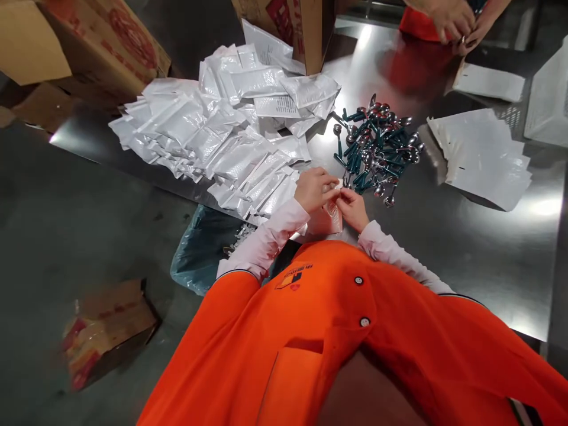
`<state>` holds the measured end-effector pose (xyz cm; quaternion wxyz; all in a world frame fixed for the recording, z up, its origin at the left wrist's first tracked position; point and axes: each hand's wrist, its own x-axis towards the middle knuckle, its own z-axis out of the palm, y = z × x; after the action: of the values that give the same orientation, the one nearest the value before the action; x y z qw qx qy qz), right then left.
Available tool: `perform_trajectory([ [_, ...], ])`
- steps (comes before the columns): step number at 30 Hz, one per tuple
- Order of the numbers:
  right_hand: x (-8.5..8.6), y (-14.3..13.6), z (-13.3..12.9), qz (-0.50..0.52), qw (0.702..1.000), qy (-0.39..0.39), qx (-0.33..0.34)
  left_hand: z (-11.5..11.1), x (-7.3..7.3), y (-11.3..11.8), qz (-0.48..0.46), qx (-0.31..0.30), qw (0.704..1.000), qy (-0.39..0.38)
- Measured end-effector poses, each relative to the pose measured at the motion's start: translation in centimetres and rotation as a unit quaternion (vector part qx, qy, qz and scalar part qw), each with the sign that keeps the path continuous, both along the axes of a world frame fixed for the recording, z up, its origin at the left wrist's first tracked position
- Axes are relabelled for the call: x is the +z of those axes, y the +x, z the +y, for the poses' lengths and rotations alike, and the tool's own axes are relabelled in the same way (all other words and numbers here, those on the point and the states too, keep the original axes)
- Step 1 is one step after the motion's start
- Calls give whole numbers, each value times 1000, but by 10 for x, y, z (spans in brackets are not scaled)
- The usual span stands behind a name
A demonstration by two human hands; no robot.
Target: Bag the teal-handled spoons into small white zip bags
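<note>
At the table's near edge, my left hand and my right hand meet at the top of a white plastic packet. The fingers of both hands are closed on its upper edge. The packet bulges a little; what lies inside is hidden. Just beyond my right hand is a loose heap of small spoons with dark green handles and shiny metal bowls. A large pile of similar filled white packets spreads to the left of my left hand, some with printed text.
A fanned stack of flat white bags lies right on the metal table. Cardboard boxes stand at the back left, another box on the floor. A blue-lined bin sits below the edge. A co-worker's hands are opposite.
</note>
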<state>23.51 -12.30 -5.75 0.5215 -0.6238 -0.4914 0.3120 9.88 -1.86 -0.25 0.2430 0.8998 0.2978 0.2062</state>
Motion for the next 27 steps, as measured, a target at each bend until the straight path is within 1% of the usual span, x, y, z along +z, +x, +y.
perform_trajectory([
  [2, 2, -5, 1, 3, 1000, -5, 7, -2, 4, -6, 11, 0, 1000, 26],
  [5, 5, -10, 0, 1, 1000, 1, 17, -6, 5, -15, -9, -2, 1000, 6],
  [7, 5, -10, 1, -1, 1000, -2, 7, -5, 1, -21, -46, 12, 999, -15],
  [10, 4, -12, 3, -19, 1000, -11, 7, -3, -6, -29, -84, 19, 996, -21],
  [14, 8, -15, 5, -47, 997, 13, 54, -10, -13, -35, -91, 10, 995, -33],
  [16, 9, -17, 6, -55, 996, 19, 67, -15, -15, -35, -104, 20, 992, -63],
  [18, 10, -18, 7, -52, 996, 24, 65, -18, -16, -36, -139, 30, 982, -122],
  [19, 10, -17, 8, -48, 997, 21, 62, -18, -16, -38, -168, 35, 972, -159],
  [20, 10, -16, 8, -49, 997, 12, 61, -16, -16, -40, -206, 46, 957, -198],
  [21, 10, -15, 9, -54, 997, -4, 63, -13, -16, -45, -252, 71, 936, -236],
  [22, 10, -13, 10, -65, 995, -23, 67, -8, -16, -53, -303, 111, 907, -269],
  [23, 10, -10, 11, -80, 993, -42, 71, -1, -16, -65, -357, 169, 870, -296],
  [24, 10, -7, 13, -99, 990, -59, 76, 6, -17, -80, -409, 244, 823, -310],
  [25, 10, -4, 14, -116, 987, -71, 81, 13, -17, -99, -448, 330, 769, -314],
  [26, 10, -1, 16, -126, 985, -79, 84, 18, -19, -121, -470, 419, 714, -306],
  [27, 10, 2, 17, -129, 984, -86, 85, 19, -21, -144, -470, 509, 663, -284],
])
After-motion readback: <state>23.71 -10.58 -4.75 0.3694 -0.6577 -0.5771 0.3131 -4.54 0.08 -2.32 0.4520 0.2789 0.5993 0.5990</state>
